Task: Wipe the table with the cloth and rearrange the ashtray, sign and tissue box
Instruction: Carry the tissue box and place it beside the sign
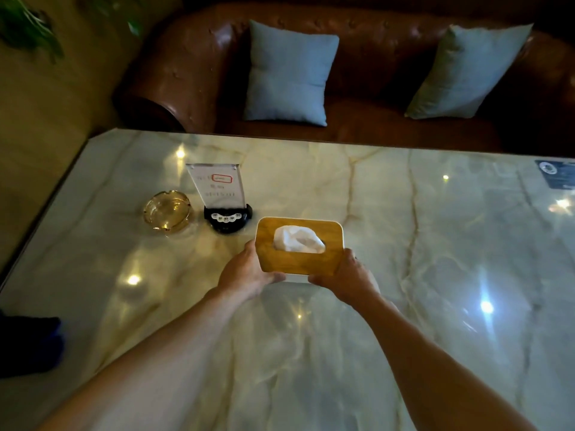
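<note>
A tissue box [297, 262] with a wooden lid and a white tissue poking out is held between both my hands over the glossy marble table [435, 275]. My left hand [245, 273] grips its left end and my right hand [345, 279] grips its right end. Just beyond it to the left, an acrylic sign [219, 189] stands upright in a black base. An amber glass ashtray [167, 210] sits on the table left of the sign. A dark blue cloth [29, 343] lies at the table's left edge, partly cut off by the frame.
A brown leather sofa [193, 73] with two pale blue cushions [289, 76] runs along the table's far side. A dark sticker [555, 174] lies at the table's far right corner. A green plant [28, 26] hangs at the upper left.
</note>
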